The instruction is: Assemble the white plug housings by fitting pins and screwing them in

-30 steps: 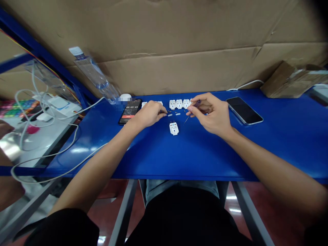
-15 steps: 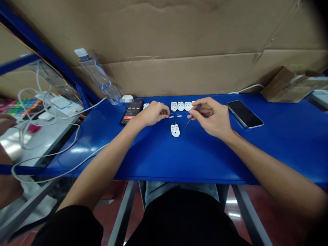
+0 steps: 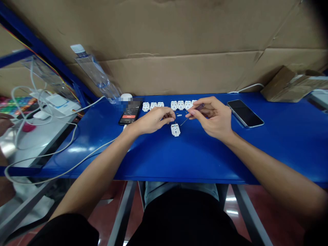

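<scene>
A white socket-like module (image 3: 175,131) with metal pins at its far end lies on the blue table. My left hand (image 3: 160,119) is at its far left corner, thumb and forefinger pinched together; whatever they hold is too small or hidden to make out. In my right hand (image 3: 214,116) is a slim screwdriver (image 3: 183,122), its thin metal shaft slanting down to the left, with the tip just right of the module's far edge. Behind the module lies a small clear plastic piece (image 3: 179,115) with a tiny screw (image 3: 177,113) near it.
Similar white modules (image 3: 180,105) stand in two rows at the back, partly behind my right hand. Left are a phone (image 3: 131,112), a water bottle (image 3: 98,77) and a white cable (image 3: 77,167). Another phone (image 3: 245,113) and a cardboard box (image 3: 282,85) are right.
My left hand has moved down and toward the module from beside the small clear pieces; one of these no longer shows. The screwdriver tip has shifted left, closer to the module.
</scene>
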### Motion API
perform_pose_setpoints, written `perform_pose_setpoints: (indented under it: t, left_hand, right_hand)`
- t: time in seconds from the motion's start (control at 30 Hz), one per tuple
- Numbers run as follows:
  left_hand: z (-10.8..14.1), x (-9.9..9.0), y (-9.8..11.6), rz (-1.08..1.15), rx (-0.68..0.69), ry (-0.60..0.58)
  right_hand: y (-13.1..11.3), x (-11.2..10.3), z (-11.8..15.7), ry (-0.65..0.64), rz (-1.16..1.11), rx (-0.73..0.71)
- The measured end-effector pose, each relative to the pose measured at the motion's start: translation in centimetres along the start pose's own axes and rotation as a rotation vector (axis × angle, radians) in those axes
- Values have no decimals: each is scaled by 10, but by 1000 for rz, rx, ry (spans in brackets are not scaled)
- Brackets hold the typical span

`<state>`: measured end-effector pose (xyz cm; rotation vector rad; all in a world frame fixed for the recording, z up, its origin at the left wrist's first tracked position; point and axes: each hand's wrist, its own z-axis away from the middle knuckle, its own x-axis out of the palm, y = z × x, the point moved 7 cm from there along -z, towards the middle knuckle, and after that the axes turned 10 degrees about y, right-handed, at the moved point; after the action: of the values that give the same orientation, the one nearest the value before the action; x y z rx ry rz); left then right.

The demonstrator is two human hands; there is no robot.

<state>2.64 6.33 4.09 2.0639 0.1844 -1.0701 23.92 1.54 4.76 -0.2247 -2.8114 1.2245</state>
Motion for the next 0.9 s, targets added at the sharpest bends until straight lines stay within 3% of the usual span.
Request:
perform_pose_setpoints:
  t: [0.2, 0.43, 0.6, 0.9]
  left_hand:
    - [12, 15, -10, 265, -118, -80]
    - [10, 15, -14, 560, -224, 9]
    - [9, 7, -19, 589, -300, 119]
    - [10, 8, -18, 533, -268, 123]
  right_hand:
    - [-3, 4, 5, -26, 17, -9]
    - [-2, 8, 8, -78, -52, 34]
    - [-4, 6, 7, -29, -65, -15]
    - [-3, 4, 5, -18, -50, -15]
